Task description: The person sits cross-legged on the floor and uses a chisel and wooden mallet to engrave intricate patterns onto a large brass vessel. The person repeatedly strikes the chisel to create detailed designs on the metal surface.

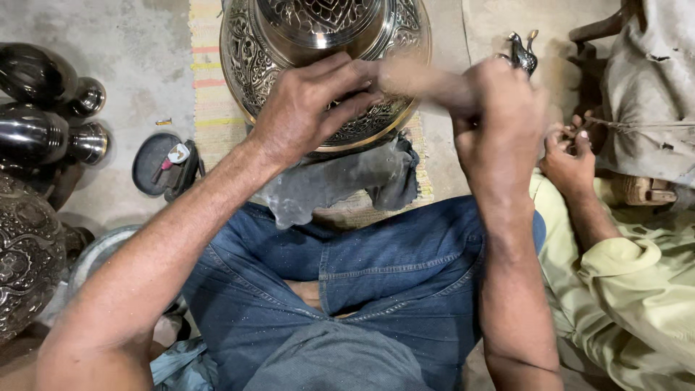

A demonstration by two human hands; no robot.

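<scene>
Plainly the engraved metal vessel (pixel 326 43) is the centre of things; it lies tipped toward the person, propped on a grey cloth (pixel 340 181) over the knees and a striped mat (pixel 206 87), so that its patterned shoulder faces up within easy reach. The left hand (pixel 311 105) lies spread on that shoulder, fingers pressed flat to the metal, apparently to steady it; the right hand (pixel 499 108) is closed in a fist around a blurred, stick-like tool (pixel 416 76) whose end points at the vessel beside the left fingertips; what kind of tool it is I cannot tell. On the floor to the left stand dark polished vases (pixel 36 108) and another engraved pot (pixel 25 253), set aside out of the way; a small open black case (pixel 163 163) lies near. At the right a co-worker's hand (pixel 568 156) fingers a cord.
</scene>
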